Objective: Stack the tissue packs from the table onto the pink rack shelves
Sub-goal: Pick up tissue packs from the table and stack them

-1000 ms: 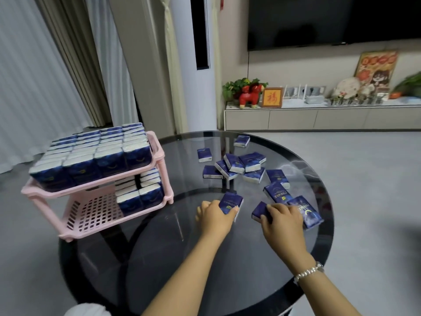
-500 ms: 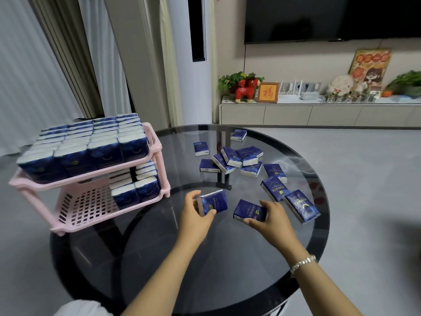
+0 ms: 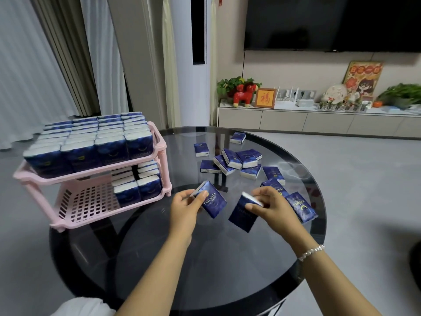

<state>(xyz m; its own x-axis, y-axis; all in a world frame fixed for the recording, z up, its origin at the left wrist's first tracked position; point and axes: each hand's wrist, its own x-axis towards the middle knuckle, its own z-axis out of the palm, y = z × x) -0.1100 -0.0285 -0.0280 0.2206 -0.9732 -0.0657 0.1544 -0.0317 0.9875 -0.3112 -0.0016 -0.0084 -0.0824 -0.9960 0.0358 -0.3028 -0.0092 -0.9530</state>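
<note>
My left hand point(image 3: 184, 207) holds a dark blue tissue pack point(image 3: 214, 202) lifted above the round glass table point(image 3: 227, 258). My right hand point(image 3: 271, 207) pinches a second blue tissue pack point(image 3: 242, 214) by its top end, tilted above the glass. Several more packs point(image 3: 237, 159) lie scattered on the far half of the table, and one pack point(image 3: 300, 207) lies just right of my right hand. The pink two-tier rack point(image 3: 91, 202) stands at the table's left edge. Its top shelf is filled with upright packs point(image 3: 91, 142); the lower shelf holds several packs point(image 3: 139, 183) at its right end.
The left part of the rack's lower shelf shows bare pink grid. A TV cabinet point(image 3: 319, 120) with ornaments and plants runs along the back wall under a dark screen. Curtains hang at the left. Grey floor surrounds the table.
Both hands have lifted their packs off the glass and turned them up on end. The left hand's pack has come closer to the rack's side of the table.
</note>
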